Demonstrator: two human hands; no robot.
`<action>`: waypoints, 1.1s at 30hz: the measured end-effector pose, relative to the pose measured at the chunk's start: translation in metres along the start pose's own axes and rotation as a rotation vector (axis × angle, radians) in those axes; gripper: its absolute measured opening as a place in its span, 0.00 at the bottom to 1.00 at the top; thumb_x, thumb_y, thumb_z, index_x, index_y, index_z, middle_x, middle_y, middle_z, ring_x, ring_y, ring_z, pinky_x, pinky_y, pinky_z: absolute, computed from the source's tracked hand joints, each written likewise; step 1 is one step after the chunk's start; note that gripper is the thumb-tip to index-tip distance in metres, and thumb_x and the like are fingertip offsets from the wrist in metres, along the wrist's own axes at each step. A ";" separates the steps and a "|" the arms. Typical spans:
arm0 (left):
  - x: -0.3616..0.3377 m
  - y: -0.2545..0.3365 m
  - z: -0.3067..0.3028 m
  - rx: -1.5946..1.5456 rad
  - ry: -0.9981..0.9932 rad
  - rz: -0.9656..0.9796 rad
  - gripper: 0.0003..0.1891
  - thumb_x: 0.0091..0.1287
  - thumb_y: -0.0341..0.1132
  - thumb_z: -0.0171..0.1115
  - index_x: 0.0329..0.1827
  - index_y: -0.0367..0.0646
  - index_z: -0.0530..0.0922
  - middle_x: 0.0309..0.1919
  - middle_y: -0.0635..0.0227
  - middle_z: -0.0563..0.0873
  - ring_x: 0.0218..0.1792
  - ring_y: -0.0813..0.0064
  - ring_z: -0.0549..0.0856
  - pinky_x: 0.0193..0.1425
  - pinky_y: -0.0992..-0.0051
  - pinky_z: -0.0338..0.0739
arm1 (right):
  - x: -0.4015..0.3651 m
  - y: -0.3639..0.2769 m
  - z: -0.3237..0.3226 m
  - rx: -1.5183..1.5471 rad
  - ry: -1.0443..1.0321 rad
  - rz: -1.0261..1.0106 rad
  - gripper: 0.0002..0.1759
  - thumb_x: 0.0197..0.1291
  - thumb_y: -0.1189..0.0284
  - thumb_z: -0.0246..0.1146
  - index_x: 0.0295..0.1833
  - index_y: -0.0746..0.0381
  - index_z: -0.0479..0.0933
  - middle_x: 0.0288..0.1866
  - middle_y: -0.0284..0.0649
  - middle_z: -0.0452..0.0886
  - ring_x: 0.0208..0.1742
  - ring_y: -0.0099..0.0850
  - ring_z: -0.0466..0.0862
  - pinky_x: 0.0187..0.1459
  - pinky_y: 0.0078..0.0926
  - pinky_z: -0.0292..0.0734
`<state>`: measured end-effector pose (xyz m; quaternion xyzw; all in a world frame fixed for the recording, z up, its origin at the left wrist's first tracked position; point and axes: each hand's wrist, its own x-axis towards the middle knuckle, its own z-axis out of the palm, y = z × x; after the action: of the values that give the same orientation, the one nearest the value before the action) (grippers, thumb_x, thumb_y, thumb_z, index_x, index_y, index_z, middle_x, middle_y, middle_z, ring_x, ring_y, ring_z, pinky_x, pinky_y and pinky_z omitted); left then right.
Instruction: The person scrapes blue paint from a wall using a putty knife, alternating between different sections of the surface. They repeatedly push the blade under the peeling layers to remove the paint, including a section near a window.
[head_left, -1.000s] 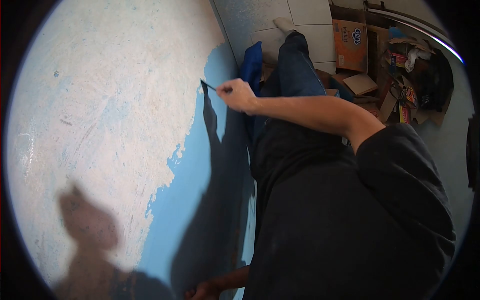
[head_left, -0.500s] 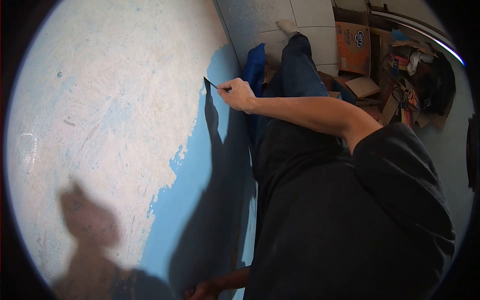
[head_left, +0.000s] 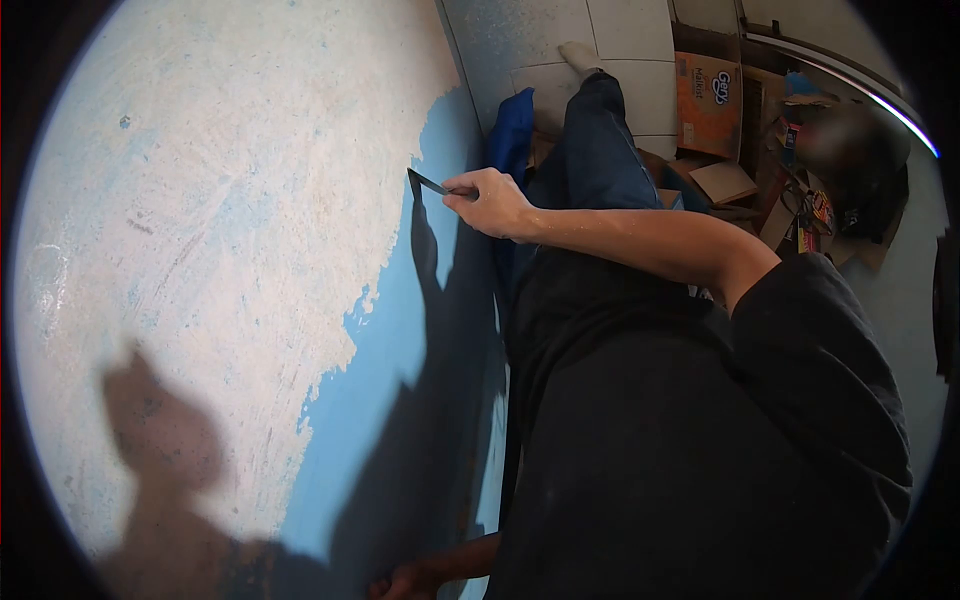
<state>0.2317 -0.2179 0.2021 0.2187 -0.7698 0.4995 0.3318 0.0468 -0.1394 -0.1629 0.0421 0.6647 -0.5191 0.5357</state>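
My right hand (head_left: 492, 203) is closed around a scraper (head_left: 430, 184) with a thin dark blade. The blade's tip meets the wall (head_left: 220, 200) at the ragged border between the pale, stripped-looking surface and the blue paint (head_left: 345, 425). Thumb and fingers pinch the tool's near end, and most of its handle is hidden in the grip. My left hand (head_left: 408, 581) is low in the view, in shadow beside the blue part of the wall. Its fingers look curled; whatever they may hold is hidden.
Beyond my leg (head_left: 603, 140), an orange cardboard box (head_left: 706, 105) stands by pale floor tiles (head_left: 630, 30). Torn cardboard (head_left: 724, 182) and a dark plastic bag (head_left: 880, 190) are heaped at the right. Something blue (head_left: 512, 130) lies between the wall and my leg.
My right hand has shifted slightly down and right, and more of the scraper's blade shows. Its tip is a little lower on the paint border. My left hand has hardly moved.
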 end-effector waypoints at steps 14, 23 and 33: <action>0.000 -0.008 0.005 -0.009 -0.001 0.021 0.26 0.77 0.40 0.59 0.15 0.43 0.73 0.13 0.69 0.73 0.15 0.74 0.69 0.23 0.70 0.65 | 0.017 -0.001 0.002 -0.044 0.035 0.076 0.16 0.68 0.68 0.64 0.56 0.64 0.84 0.47 0.56 0.88 0.47 0.41 0.89 0.50 0.32 0.81; -0.011 -0.050 0.000 -0.035 0.008 0.047 0.26 0.76 0.40 0.59 0.15 0.43 0.73 0.13 0.69 0.73 0.15 0.74 0.70 0.23 0.70 0.65 | 0.023 0.018 0.003 -0.069 0.050 0.005 0.16 0.68 0.69 0.63 0.56 0.64 0.84 0.48 0.52 0.89 0.46 0.40 0.90 0.48 0.33 0.83; -0.007 -0.049 0.003 -0.041 0.009 0.074 0.25 0.76 0.39 0.60 0.15 0.43 0.74 0.12 0.69 0.73 0.14 0.74 0.70 0.22 0.70 0.65 | 0.032 0.032 0.003 -0.101 0.052 -0.044 0.16 0.67 0.69 0.63 0.55 0.64 0.85 0.46 0.54 0.88 0.46 0.45 0.90 0.50 0.34 0.83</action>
<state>0.2685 -0.2407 0.2271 0.1810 -0.7858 0.4967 0.3210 0.0546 -0.1434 -0.2074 0.0139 0.7047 -0.4951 0.5081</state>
